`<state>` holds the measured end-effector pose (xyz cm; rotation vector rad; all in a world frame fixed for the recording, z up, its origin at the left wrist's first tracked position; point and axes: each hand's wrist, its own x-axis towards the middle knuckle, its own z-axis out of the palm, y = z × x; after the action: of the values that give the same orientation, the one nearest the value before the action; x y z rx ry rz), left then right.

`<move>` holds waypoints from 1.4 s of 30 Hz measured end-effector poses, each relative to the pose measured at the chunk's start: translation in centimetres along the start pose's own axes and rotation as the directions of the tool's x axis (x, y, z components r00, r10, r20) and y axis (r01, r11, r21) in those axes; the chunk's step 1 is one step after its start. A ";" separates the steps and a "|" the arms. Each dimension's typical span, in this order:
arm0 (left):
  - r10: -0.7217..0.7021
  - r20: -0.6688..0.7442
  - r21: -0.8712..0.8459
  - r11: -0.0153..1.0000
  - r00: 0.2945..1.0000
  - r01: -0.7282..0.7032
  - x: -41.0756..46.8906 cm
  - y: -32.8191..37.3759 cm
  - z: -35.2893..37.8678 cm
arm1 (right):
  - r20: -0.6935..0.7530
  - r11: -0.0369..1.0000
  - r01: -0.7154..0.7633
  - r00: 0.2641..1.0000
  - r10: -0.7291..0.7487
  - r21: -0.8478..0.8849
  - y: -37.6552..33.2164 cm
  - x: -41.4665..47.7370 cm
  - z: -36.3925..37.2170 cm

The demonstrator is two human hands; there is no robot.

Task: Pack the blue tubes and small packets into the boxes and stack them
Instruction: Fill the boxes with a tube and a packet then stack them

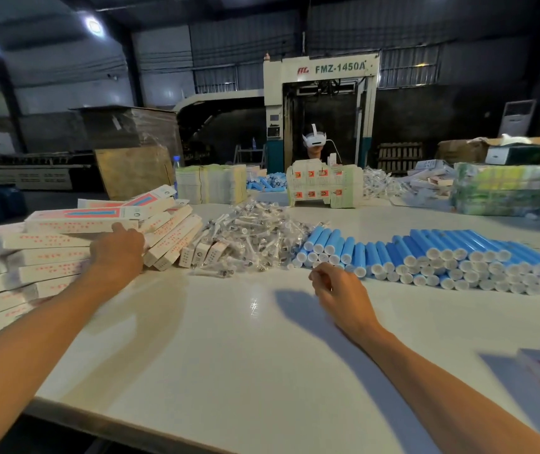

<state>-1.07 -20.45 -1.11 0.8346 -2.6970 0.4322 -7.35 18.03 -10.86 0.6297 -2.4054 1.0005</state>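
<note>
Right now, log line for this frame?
left hand: on box stack, grip hidden | right hand: loosely curled, nothing seen in it, near blue tubes | packets: piled between

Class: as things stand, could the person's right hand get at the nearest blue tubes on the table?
Probably yes. The right hand seems to hold nothing and is right beside the left end of the row of blue tubes, which lie uncovered, with nothing lying between them.

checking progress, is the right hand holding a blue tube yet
No, the right hand is loosely curled and empty, just in front of the blue tubes.
</note>
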 end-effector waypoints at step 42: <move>0.594 0.092 -0.808 -0.424 0.799 0.408 -9.6 20.2 0.7 | -0.005 0.799 -0.478 0.859 0.511 -0.366 2.7 13.5 -0.5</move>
<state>-5.34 0.02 -9.11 -0.1346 -1.9178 -2.4585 -19.38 16.95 -4.32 -0.1040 -2.8123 0.6879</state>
